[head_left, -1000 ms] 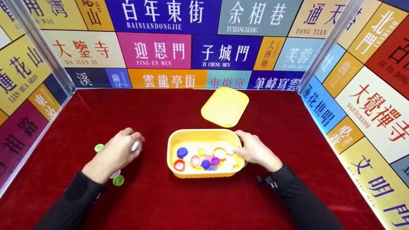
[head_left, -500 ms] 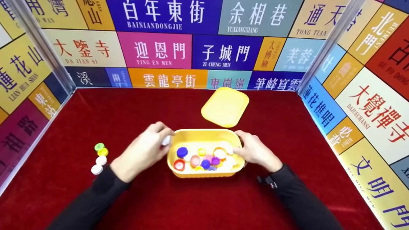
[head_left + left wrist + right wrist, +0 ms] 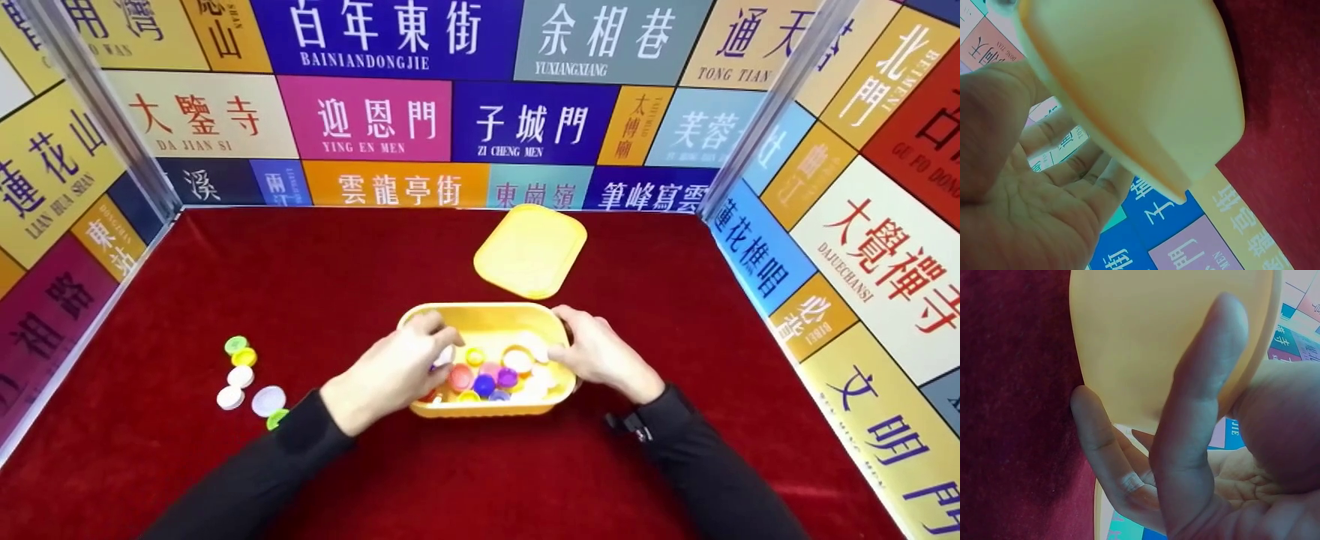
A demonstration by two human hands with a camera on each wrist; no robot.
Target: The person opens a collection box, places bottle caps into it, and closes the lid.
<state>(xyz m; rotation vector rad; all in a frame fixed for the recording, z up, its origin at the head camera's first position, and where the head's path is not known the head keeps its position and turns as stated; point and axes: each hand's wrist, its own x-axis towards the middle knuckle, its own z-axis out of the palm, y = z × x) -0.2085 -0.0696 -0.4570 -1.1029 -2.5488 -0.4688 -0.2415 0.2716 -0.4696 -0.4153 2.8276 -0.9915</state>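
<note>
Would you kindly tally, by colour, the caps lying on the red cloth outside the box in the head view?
Green caps: 2, one partly hidden by the left sleeve
White caps: 2
Yellow cap: 1
Pale lilac cap: 1
Total: 6

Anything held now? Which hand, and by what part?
Right hand: yellow container, by its right end. Left hand: white cap, apparently pinched; exact contact hidden.
</note>
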